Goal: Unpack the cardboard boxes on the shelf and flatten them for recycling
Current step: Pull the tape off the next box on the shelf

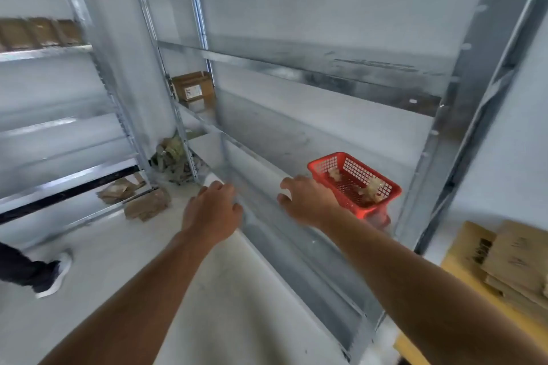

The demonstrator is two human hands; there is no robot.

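- The left hand point(212, 207) is held out with fingers loosely bent and nothing in them, close to the front edge of the metal shelf point(296, 246); whether the edge is touched cannot be told.
- The right hand point(308, 198) is spread and relaxed, with nothing gripped, just beside the near corner of the red basket point(355, 184); contact cannot be told.
- 2 pale crumpled lumps are seen inside the 1 basket, which stands on the shelf.
- 1 cardboard box point(194, 89), with a label, is left standing on the far end of a shelf, well apart from both hands.
- The step in hand is judged to be a move between boxes: nothing is carried, and the standing box is not yet reached.
- The next move is judged to call for a step towards that far end and a 2-handed lift.
- 2 flattened pieces point(145, 204) are counted on the floor near a crumpled pile point(172, 160).
- 1 stack of flattened cardboard point(516, 261) lies at the right; its sheets cannot be counted.
- About 3 brown boxes point(38, 32), blurred, are seen on the left shelving.
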